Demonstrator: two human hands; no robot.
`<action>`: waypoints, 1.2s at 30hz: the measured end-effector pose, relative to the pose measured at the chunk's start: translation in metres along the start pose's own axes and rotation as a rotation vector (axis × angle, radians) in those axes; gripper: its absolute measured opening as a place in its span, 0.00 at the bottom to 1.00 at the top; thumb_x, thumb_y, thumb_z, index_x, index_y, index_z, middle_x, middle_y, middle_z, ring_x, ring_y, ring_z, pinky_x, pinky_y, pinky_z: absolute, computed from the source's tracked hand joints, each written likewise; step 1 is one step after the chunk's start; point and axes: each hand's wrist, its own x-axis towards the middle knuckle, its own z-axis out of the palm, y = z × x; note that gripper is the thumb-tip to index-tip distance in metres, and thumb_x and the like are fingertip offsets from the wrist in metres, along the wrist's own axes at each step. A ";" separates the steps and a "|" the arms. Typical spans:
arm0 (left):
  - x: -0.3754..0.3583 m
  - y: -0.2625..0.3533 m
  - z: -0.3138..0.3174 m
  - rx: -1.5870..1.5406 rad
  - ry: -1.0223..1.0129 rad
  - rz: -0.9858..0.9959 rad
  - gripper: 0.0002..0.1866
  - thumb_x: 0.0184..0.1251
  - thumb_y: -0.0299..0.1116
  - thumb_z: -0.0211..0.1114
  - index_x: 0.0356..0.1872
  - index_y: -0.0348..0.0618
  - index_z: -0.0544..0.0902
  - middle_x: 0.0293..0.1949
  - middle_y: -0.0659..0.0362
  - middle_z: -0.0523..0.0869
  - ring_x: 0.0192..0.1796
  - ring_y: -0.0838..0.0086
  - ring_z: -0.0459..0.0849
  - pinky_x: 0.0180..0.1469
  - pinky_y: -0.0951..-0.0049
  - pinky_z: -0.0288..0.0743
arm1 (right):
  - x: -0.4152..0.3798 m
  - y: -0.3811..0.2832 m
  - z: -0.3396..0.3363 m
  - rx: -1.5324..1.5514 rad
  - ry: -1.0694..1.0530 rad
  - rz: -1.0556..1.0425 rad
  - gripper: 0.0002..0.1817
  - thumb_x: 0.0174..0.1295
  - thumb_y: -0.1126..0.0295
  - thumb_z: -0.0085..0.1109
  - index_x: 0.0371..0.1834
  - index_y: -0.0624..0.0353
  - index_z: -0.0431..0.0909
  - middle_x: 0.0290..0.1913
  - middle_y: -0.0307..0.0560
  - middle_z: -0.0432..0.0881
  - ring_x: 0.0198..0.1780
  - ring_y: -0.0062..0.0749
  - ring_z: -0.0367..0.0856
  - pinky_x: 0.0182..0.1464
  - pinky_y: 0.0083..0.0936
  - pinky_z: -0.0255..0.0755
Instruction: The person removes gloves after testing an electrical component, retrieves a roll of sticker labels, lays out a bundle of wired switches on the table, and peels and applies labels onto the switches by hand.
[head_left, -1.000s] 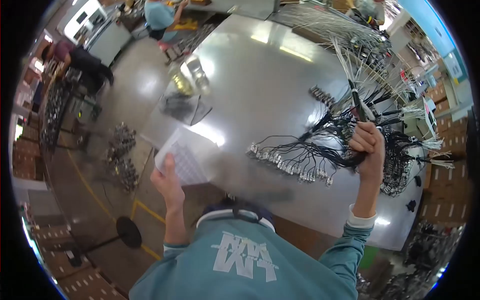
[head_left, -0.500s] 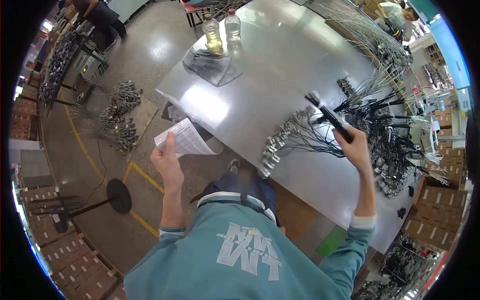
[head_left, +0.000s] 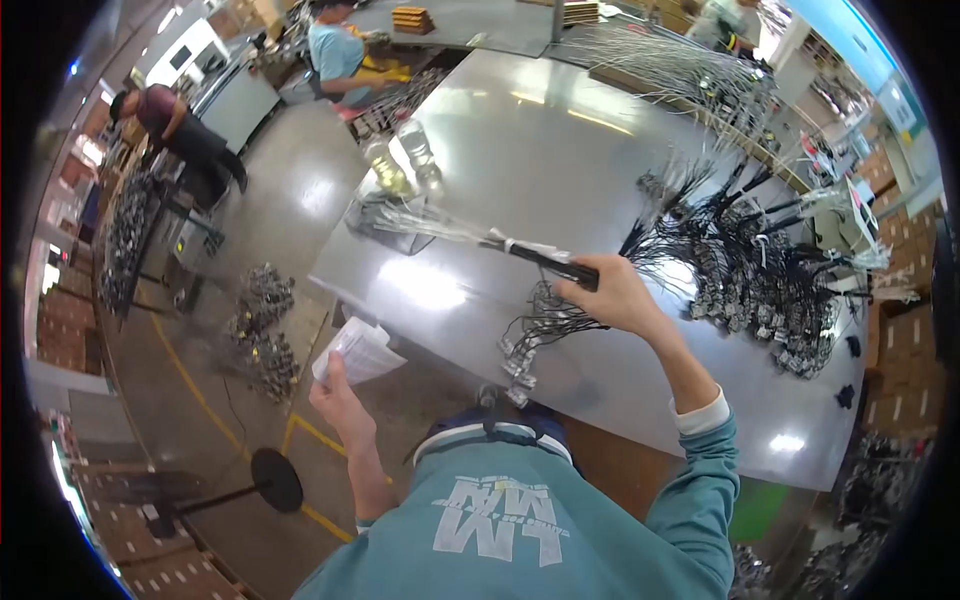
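My right hand [head_left: 612, 295] grips a wire harness bundle [head_left: 545, 262] by its black taped middle, held above the steel table [head_left: 520, 150]. Its pale wire ends [head_left: 420, 222] point left, and black wires with small connectors [head_left: 520, 355] hang down from my fist near the table's front edge. My left hand [head_left: 338, 398] holds a folded white paper sheet [head_left: 360, 350] off the table's left front corner, over the floor.
A large heap of black harnesses [head_left: 760, 280] covers the table's right side, with pale wire bundles [head_left: 680, 70] at the back. Two bottles [head_left: 400, 160] and a plastic bag [head_left: 385, 215] sit at the left corner. Two people [head_left: 180, 130] work at far left; harness piles [head_left: 260, 320] lie on the floor.
My right hand has swung the harness bundle leftward so it now points left instead of up and left. My left hand with the paper has dropped lower.
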 end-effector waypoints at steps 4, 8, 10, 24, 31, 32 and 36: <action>-0.009 0.018 0.020 0.027 -0.065 0.078 0.19 0.83 0.37 0.67 0.53 0.25 0.89 0.48 0.54 0.93 0.48 0.76 0.88 0.54 0.72 0.80 | -0.014 0.024 -0.026 0.134 -0.106 -0.018 0.39 0.65 0.53 0.77 0.76 0.58 0.76 0.58 0.53 0.88 0.58 0.34 0.86 0.64 0.33 0.78; -0.022 0.026 0.038 0.050 -0.099 0.117 0.19 0.83 0.37 0.66 0.52 0.24 0.89 0.47 0.55 0.93 0.47 0.77 0.89 0.52 0.73 0.80 | -0.040 0.063 -0.032 0.268 -0.081 -0.110 0.39 0.69 0.54 0.74 0.80 0.56 0.72 0.70 0.48 0.83 0.71 0.38 0.81 0.74 0.40 0.72; -0.032 0.024 0.047 0.078 -0.112 0.094 0.19 0.83 0.38 0.66 0.52 0.25 0.89 0.47 0.56 0.93 0.46 0.77 0.89 0.52 0.72 0.80 | -0.051 0.080 -0.035 0.318 -0.077 -0.076 0.34 0.72 0.57 0.71 0.78 0.56 0.74 0.72 0.47 0.82 0.75 0.37 0.77 0.76 0.40 0.71; -0.069 0.031 0.091 0.091 -0.177 0.050 0.16 0.83 0.37 0.66 0.51 0.29 0.89 0.46 0.58 0.93 0.44 0.79 0.90 0.49 0.73 0.81 | 0.036 0.243 0.037 -1.187 -0.013 -0.468 0.34 0.65 0.64 0.63 0.78 0.44 0.76 0.85 0.44 0.65 0.91 0.44 0.45 0.87 0.71 0.31; -0.092 0.030 0.101 0.193 -0.101 0.088 0.17 0.82 0.36 0.67 0.53 0.28 0.90 0.47 0.57 0.93 0.46 0.78 0.90 0.52 0.73 0.81 | 0.087 0.308 0.054 -1.732 -0.005 -0.321 0.34 0.68 0.54 0.61 0.79 0.46 0.73 0.81 0.45 0.71 0.89 0.44 0.49 0.87 0.70 0.36; -0.095 0.029 0.103 0.214 -0.092 0.087 0.17 0.82 0.36 0.68 0.53 0.28 0.90 0.47 0.58 0.93 0.47 0.78 0.89 0.52 0.73 0.80 | 0.088 0.316 0.047 -1.642 -0.014 -0.364 0.33 0.69 0.54 0.62 0.77 0.48 0.75 0.78 0.45 0.74 0.87 0.43 0.52 0.87 0.68 0.39; -0.102 0.026 0.122 0.229 -0.043 0.064 0.17 0.82 0.37 0.68 0.53 0.29 0.89 0.47 0.58 0.93 0.47 0.78 0.89 0.53 0.73 0.80 | 0.089 0.338 0.016 -1.319 0.098 -0.455 0.27 0.69 0.52 0.65 0.67 0.50 0.79 0.69 0.45 0.80 0.85 0.38 0.58 0.86 0.62 0.46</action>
